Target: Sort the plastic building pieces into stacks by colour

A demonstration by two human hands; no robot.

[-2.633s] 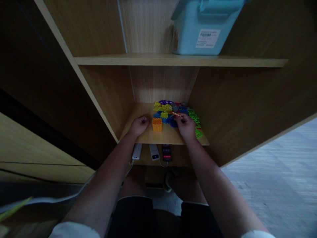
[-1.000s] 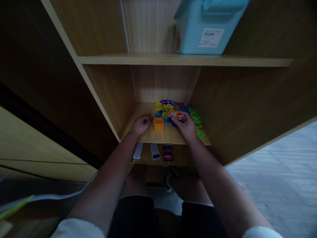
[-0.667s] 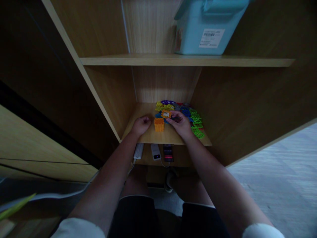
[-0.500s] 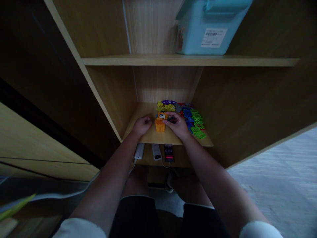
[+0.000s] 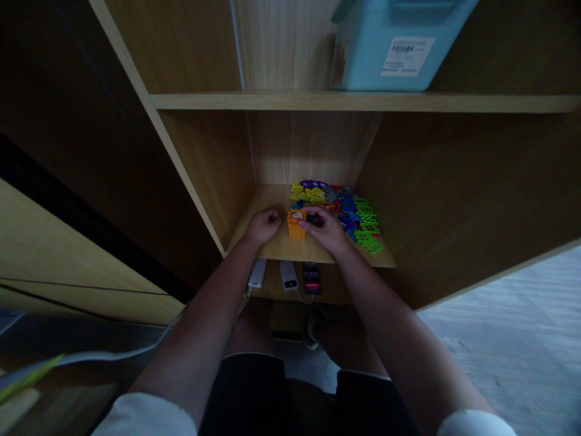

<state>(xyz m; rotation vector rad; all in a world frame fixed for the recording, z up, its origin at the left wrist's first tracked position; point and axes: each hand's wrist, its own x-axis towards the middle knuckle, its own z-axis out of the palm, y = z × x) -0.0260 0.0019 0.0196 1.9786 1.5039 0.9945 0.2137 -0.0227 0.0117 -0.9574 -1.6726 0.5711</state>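
Observation:
A stack of orange toothed plastic pieces (image 5: 296, 230) stands on the middle shelf, near its front edge. My right hand (image 5: 327, 230) is at its right side, thumb and forefinger closed on the top orange piece, which bears a white print. That piece lies flush on the stack. My left hand (image 5: 264, 226) is closed in a loose fist just left of the stack, resting near the shelf and apart from the pieces; nothing shows in its fingers. Behind and right of my right hand, yellow pieces (image 5: 313, 195), blue pieces (image 5: 348, 209) and green pieces (image 5: 367, 224) lie spread out.
A light blue bin (image 5: 385, 54) with a label stands on the upper shelf (image 5: 272, 101). Below the middle shelf lie a white power strip (image 5: 257, 273), a white power bank (image 5: 288, 276) and a phone (image 5: 311, 278). Cabinet walls rise on both sides.
The top orange piece was raised and tilted over the stack; now it sits down on it, still in my right hand. My left hand stays beside the stack. The view has shifted slightly.

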